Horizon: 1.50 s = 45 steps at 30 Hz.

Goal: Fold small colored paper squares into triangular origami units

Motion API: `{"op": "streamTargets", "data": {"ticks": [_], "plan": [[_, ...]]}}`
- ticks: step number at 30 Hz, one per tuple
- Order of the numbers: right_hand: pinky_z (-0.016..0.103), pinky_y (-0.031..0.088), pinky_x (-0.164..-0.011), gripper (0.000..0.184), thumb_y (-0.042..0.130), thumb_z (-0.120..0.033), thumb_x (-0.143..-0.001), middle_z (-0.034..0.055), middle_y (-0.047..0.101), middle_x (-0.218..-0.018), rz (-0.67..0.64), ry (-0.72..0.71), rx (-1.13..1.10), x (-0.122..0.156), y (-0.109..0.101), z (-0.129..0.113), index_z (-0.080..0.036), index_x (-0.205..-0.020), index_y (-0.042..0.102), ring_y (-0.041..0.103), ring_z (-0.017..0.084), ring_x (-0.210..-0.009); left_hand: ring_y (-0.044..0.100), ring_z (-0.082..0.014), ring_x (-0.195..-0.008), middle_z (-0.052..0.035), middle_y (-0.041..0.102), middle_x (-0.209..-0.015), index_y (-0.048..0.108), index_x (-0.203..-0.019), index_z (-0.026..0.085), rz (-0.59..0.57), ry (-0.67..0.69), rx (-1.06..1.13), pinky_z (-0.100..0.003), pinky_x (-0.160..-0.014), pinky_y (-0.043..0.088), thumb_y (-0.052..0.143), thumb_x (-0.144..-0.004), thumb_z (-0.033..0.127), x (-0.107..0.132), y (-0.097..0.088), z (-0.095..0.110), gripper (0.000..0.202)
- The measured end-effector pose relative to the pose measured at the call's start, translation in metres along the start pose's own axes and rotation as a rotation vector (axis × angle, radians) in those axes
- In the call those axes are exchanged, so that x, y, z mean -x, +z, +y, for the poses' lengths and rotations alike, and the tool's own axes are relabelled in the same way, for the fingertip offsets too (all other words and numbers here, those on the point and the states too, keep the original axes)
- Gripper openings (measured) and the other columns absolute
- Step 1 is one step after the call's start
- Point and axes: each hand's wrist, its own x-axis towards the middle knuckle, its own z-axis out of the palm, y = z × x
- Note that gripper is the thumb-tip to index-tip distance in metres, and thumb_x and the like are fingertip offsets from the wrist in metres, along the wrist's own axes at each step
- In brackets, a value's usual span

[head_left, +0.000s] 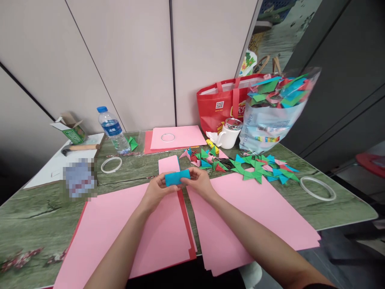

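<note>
A small folded blue paper strip (177, 177) is held level between both hands above the pink sheets. My left hand (156, 192) pinches its left end, fingers curled under it. My right hand (200, 181) pinches its right end, thumb on top. Just behind the strip lies a small pink paper piece (169, 163). Large pink paper sheets (156, 233) lie under my forearms, a second stack (255, 216) to the right.
A pile of folded coloured paper shapes (255, 166) lies right of centre. Behind stand a white mug (228, 134), a clear bag of folded papers (273, 112), a red bag (222, 102) and a water bottle (112, 130). Tape rings (318, 188) (111, 164) lie on the green table (36, 212).
</note>
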Motion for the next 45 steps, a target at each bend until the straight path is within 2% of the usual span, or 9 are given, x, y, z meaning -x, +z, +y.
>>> {"op": "streamTargets", "data": {"ticks": [4, 7, 9, 14, 18, 26, 34, 40, 45], "plan": [[0.025, 0.046, -0.06, 0.035, 0.072, -0.022, -0.055, -0.0006, 0.057, -0.074, -0.058, 0.015, -0.02, 0.002, 0.002, -0.001, -0.018, -0.084, 0.053, 0.056, 0.014, -0.067, 0.064, -0.0217, -0.077, -0.0054, 0.069, -0.081, 0.062, -0.089, 0.012, 0.152, -0.024, -0.036, -0.04, -0.078, 0.05, 0.071, -0.062, 0.032, -0.002, 0.001, -0.005, 0.035], [0.025, 0.048, -0.061, 0.048, 0.072, -0.023, -0.056, -0.0011, 0.057, -0.077, -0.078, 0.026, -0.051, 0.004, 0.003, -0.003, -0.021, -0.098, 0.049, 0.057, 0.013, -0.068, 0.064, -0.0212, -0.077, -0.0048, 0.069, -0.079, 0.063, -0.087, 0.012, 0.17, 0.004, -0.011, -0.039, -0.075, 0.051, 0.07, -0.062, 0.03, -0.003, 0.001, -0.008, 0.032], [0.026, 0.05, -0.059, 0.048, 0.069, -0.028, -0.061, -0.0005, 0.057, -0.077, -0.098, 0.068, -0.084, 0.004, 0.004, -0.004, -0.022, -0.104, 0.048, 0.057, 0.014, -0.067, 0.064, -0.0218, -0.076, -0.005, 0.069, -0.079, 0.063, -0.089, 0.012, 0.159, 0.007, -0.012, -0.038, -0.072, 0.052, 0.072, -0.06, 0.029, -0.003, 0.0, -0.009, 0.034], [0.028, 0.05, -0.061, 0.027, 0.067, -0.033, -0.063, 0.0018, 0.059, -0.075, -0.103, 0.065, -0.058, 0.005, 0.003, -0.003, -0.017, -0.083, 0.058, 0.057, 0.015, -0.069, 0.064, -0.019, -0.07, -0.0036, 0.069, -0.074, 0.064, -0.085, 0.012, 0.199, -0.01, -0.027, -0.035, -0.071, 0.052, 0.074, -0.056, 0.027, -0.003, 0.0, -0.011, 0.034], [0.026, 0.048, -0.06, 0.027, 0.069, -0.028, -0.06, 0.0003, 0.059, -0.07, -0.075, 0.034, -0.052, 0.004, 0.003, -0.001, -0.017, -0.082, 0.058, 0.056, 0.014, -0.065, 0.063, -0.0169, -0.065, -0.0025, 0.069, -0.072, 0.064, -0.084, 0.013, 0.215, -0.014, -0.036, -0.032, -0.069, 0.051, 0.075, -0.055, 0.025, -0.004, 0.0, -0.012, 0.033], [0.027, 0.047, -0.061, 0.028, 0.07, -0.027, -0.058, 0.0005, 0.061, -0.071, -0.078, 0.048, -0.043, 0.002, 0.005, 0.003, -0.018, -0.082, 0.058, 0.058, 0.015, -0.065, 0.063, -0.0182, -0.067, -0.0032, 0.068, -0.073, 0.065, -0.082, 0.013, 0.244, -0.013, -0.055, -0.033, -0.068, 0.052, 0.075, -0.054, 0.028, -0.003, 0.001, -0.011, 0.033], [0.027, 0.046, -0.061, 0.024, 0.068, -0.023, -0.058, 0.0004, 0.061, -0.071, -0.088, 0.068, -0.033, 0.001, 0.012, 0.004, -0.017, -0.079, 0.059, 0.057, 0.015, -0.064, 0.06, -0.0155, -0.057, 0.0, 0.065, -0.06, 0.065, -0.069, 0.012, 0.336, -0.001, -0.026, -0.034, -0.065, 0.052, 0.076, -0.052, 0.031, -0.005, 0.001, -0.012, 0.028], [0.026, 0.044, -0.058, 0.021, 0.068, -0.027, -0.06, 0.0001, 0.06, -0.07, -0.116, 0.053, 0.026, 0.0, 0.012, 0.001, -0.017, -0.077, 0.061, 0.054, 0.014, -0.062, 0.061, -0.0169, -0.058, -0.0022, 0.066, -0.062, 0.066, -0.069, 0.012, 0.338, 0.018, -0.046, -0.034, -0.065, 0.052, 0.075, -0.051, 0.031, -0.005, 0.0, -0.013, 0.027], [0.026, 0.043, -0.058, 0.02, 0.066, -0.035, -0.064, 0.0014, 0.061, -0.069, -0.071, 0.0, 0.065, 0.0, 0.009, 0.006, -0.017, -0.073, 0.063, 0.054, 0.015, -0.062, 0.061, -0.0169, -0.058, -0.0027, 0.067, -0.063, 0.066, -0.068, 0.012, 0.32, 0.003, -0.051, -0.032, -0.062, 0.051, 0.076, -0.05, 0.029, -0.004, 0.002, -0.014, 0.027]]}}
